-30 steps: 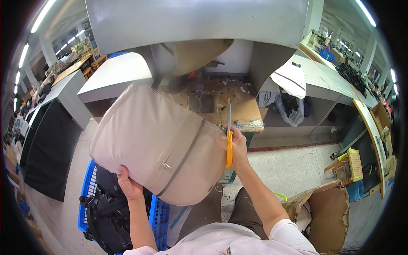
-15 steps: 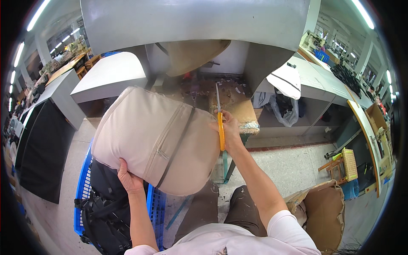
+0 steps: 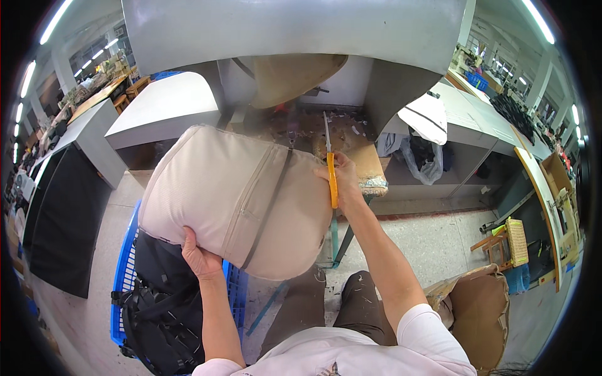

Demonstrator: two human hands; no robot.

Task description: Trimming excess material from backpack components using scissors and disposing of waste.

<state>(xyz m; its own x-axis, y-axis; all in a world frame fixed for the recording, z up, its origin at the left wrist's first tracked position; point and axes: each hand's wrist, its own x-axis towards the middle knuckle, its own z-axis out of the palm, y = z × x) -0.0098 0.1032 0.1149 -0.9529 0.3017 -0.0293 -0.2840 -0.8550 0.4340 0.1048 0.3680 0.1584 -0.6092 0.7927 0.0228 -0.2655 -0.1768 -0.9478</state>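
Note:
A padded beige fabric bag [image 3: 194, 182], with a zipper and a dark strip running across it, is held up in front of me, tilted. My left hand [image 3: 200, 255] grips its lower edge, thumb on top and the other fingers hidden underneath. In my right hand [image 3: 345, 182] is a pair of scissors [image 3: 332, 180] with orange handles, blades pointing away from me. The fingertips of that hand meet the bag's right edge; whether they pinch it I cannot tell. Beyond the bag's far edge stands a small metal tip [image 3: 291, 135] under the hood.
A grey metal hood [image 3: 288, 31] overhangs a scrap-littered worktop [image 3: 360, 160]. Below left, a blue plastic basket [image 3: 125, 263] holds black bags [image 3: 163, 301]. An open cardboard box [image 3: 476, 313] stands at lower right, near a small wooden stool [image 3: 501, 244]. White-topped tables flank the hood.
The bag has shifted slightly right and away from me, its far edge nearer the metal tip. Both hands have moved with it, and the scissors remain in my right hand.

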